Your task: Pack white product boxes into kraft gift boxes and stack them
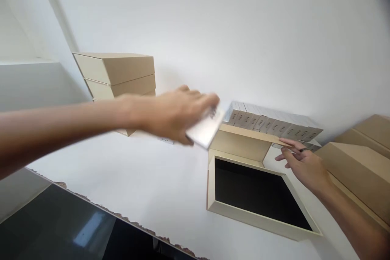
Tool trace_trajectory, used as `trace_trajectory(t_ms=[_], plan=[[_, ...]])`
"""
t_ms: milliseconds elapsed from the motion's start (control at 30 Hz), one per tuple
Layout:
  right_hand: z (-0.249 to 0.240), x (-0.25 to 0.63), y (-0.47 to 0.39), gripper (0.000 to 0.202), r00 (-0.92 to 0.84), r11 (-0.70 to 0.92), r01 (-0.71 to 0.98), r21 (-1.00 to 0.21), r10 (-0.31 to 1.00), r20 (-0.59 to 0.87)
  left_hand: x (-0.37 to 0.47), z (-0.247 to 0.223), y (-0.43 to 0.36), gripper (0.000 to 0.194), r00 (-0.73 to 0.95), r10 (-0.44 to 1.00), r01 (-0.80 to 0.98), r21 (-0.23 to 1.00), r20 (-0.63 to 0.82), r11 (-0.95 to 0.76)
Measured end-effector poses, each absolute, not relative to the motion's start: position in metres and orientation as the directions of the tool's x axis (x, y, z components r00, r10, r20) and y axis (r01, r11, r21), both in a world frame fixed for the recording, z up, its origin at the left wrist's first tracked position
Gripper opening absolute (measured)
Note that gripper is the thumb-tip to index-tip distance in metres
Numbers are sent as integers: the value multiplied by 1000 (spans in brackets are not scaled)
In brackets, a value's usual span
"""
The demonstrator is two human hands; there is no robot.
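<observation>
My left hand (pixel 179 113), smeared by motion, is closed on a small white box (pixel 207 128) with dark print on it. It holds this box in the air, left of an open cream box (pixel 258 220) with a dark interior. The cream box's hinged lid (pixel 240 146) stands raised at its far side. With its fingers at the right end of the lid's edge, my right hand (pixel 300 164) grips the lid; a dark ring shows on one finger. Behind the lid stands a row of small white boxes (pixel 271 124) with printed ends.
At the left, closed cream boxes (pixel 128 69) are stacked, with another white box (pixel 166 141) low beside them, partly hidden by my left hand. More tan boxes (pixel 359 166) stand at the right. The white table (pixel 146 187) has a rough, chipped front edge above a dark glossy surface (pixel 61 219).
</observation>
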State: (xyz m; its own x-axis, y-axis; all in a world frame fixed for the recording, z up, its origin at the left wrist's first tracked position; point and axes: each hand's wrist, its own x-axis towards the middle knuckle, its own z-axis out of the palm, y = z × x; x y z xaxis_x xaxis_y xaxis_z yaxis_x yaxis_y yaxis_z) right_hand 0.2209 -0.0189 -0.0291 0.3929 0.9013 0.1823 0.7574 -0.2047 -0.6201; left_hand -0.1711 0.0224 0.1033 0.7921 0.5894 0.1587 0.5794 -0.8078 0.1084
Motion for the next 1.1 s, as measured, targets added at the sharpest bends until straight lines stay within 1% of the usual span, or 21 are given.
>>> trace_trajectory(t_ms=[33, 67, 100, 133, 233, 300, 333, 467, 600, 700, 767, 867, 1000, 1100], plan=[[-30, 220, -23, 43, 400, -211, 744, -635, 900, 171, -163, 92, 6, 70, 865, 479, 475, 60, 151, -878], [-30, 219, -27, 43, 410, -218, 728, -649, 899, 157, -154, 80, -9, 71, 905, 400, 401, 22, 142, -916], [-30, 218, -30, 43, 416, -224, 714, -664, 898, 145, -145, 69, -20, 70, 924, 356, 359, 7, 138, -933], [-31, 216, -32, 42, 425, -226, 702, -675, 894, 142, -137, 58, -27, 69, 927, 347, 348, 17, 143, -937], [-34, 212, -36, 40, 448, -227, 673, -704, 882, 145, -112, 36, -33, 64, 865, 479, 457, 161, 151, -875], [-37, 210, -37, 39, 461, -221, 659, -719, 874, 154, -96, 29, -28, 66, 830, 550, 522, 223, 88, -823], [-38, 209, -37, 39, 465, -215, 653, -727, 870, 161, -89, 27, -25, 67, 826, 561, 537, 225, 52, -813], [-43, 205, -36, 39, 467, -159, 620, -768, 862, 198, -63, 22, -15, 70, 848, 528, 526, 184, -44, -830], [-50, 203, -31, 41, 472, -97, 577, -811, 850, 234, -48, 17, -8, 68, 831, 544, 557, 170, -120, -813], [-58, 205, -26, 39, 477, -50, 544, -838, 840, 259, -42, 18, -6, 68, 824, 543, 566, 173, -163, -806], [-65, 207, -22, 37, 471, -12, 521, -854, 838, 275, -38, 20, -6, 66, 828, 538, 560, 189, -159, -806], [-75, 211, -17, 40, 437, 56, 473, -879, 851, 290, -32, 18, -9, 67, 831, 530, 554, 176, -167, -814], [-82, 215, -16, 47, 355, 125, 399, -908, 892, 279, -28, 5, -11, 64, 803, 515, 570, 134, -299, -811], [-83, 217, -20, 50, 312, 144, 356, -923, 913, 263, -31, 6, -8, 62, 773, 523, 600, 146, -358, -787]])
